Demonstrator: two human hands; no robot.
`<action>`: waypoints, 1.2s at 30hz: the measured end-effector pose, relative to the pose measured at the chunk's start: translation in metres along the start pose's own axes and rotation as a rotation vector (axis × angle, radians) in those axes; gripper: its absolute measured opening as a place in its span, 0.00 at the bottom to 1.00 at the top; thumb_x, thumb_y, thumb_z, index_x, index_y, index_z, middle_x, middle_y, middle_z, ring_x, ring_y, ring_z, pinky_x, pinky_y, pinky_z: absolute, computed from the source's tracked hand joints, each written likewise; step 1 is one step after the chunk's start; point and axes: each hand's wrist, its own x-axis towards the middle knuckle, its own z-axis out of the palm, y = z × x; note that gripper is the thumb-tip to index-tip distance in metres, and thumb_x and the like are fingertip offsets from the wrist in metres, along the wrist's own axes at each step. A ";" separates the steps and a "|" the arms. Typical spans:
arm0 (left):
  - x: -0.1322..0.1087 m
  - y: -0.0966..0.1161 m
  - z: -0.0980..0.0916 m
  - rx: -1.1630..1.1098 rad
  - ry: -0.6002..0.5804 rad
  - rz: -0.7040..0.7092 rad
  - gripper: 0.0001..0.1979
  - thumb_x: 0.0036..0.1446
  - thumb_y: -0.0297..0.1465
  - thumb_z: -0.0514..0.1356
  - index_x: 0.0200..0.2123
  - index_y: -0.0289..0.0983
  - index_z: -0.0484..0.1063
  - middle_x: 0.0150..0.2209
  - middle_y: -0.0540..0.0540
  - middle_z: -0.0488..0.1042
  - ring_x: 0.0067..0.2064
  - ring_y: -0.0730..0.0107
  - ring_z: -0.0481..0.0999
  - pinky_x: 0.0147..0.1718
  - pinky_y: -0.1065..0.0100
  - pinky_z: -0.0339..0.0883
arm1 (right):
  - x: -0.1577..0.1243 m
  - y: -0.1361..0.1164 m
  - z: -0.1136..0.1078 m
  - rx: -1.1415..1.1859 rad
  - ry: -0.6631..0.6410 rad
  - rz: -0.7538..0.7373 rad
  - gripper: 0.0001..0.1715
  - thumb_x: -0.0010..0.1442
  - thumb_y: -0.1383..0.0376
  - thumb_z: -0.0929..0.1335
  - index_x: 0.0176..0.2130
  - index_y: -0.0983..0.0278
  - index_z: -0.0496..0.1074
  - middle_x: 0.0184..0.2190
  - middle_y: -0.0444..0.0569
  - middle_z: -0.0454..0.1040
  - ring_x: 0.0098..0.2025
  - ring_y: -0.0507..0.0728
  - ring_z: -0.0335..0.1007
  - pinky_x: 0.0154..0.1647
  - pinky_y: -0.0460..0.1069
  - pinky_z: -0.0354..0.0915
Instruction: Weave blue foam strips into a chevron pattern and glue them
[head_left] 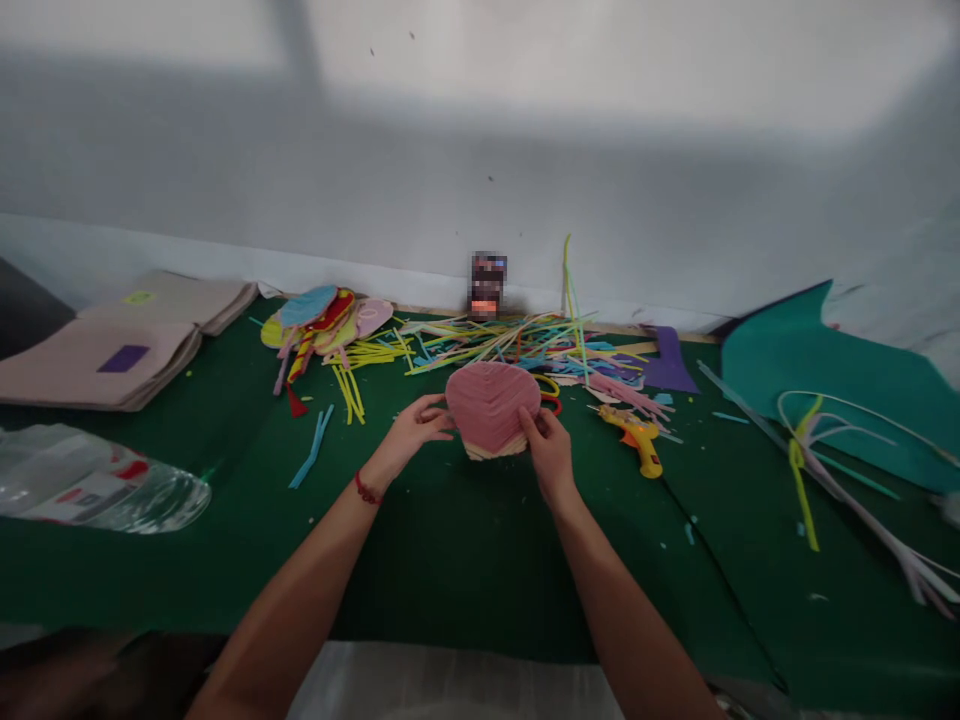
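A pink rounded craft piece [491, 405], with V-shaped ridges like rows of pipe cleaners and a pale lower edge, is held up over the green table. My right hand [549, 450] pinches its right side, the thumb lying on the front face. At the left rim, the curved fingers of my left hand [420, 425] hold the edge; some fingertips are hidden there. Partly behind the piece are scissors with yellow and red handles [553, 392]. To the right of my right hand lies a yellow hot glue gun [634, 438].
Loose pipe cleaners [517, 340] pile along the wall, near an upright blurred device [488, 285]. Finished-looking colourful shapes [322, 320], pink stacked sheets [97, 360] and a plastic bottle [97, 480] lie left. Teal sheet [832, 370] and a black cord [720, 570] are right.
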 end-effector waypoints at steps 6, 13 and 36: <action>0.005 -0.015 0.002 0.080 -0.023 0.060 0.33 0.31 0.27 0.72 0.45 0.34 0.68 0.28 0.50 0.76 0.28 0.71 0.77 0.33 0.68 0.71 | 0.000 0.006 -0.001 0.091 -0.010 0.060 0.25 0.48 0.45 0.70 0.36 0.62 0.67 0.22 0.41 0.69 0.23 0.53 0.64 0.22 0.48 0.63; 0.003 -0.013 0.003 0.162 -0.022 0.054 0.35 0.36 0.33 0.71 0.50 0.33 0.66 0.21 0.52 0.74 0.24 0.67 0.75 0.28 0.65 0.70 | -0.001 0.006 -0.003 0.077 -0.033 0.024 0.23 0.50 0.46 0.69 0.35 0.61 0.66 0.23 0.41 0.68 0.23 0.52 0.62 0.22 0.47 0.62; -0.022 -0.002 0.027 1.178 -0.345 0.771 0.28 0.58 0.39 0.57 0.61 0.42 0.60 0.65 0.40 0.55 0.67 0.53 0.47 0.63 0.46 0.30 | -0.009 0.001 0.000 0.014 -0.236 -0.102 0.19 0.53 0.48 0.67 0.33 0.60 0.66 0.27 0.43 0.69 0.30 0.54 0.65 0.33 0.48 0.63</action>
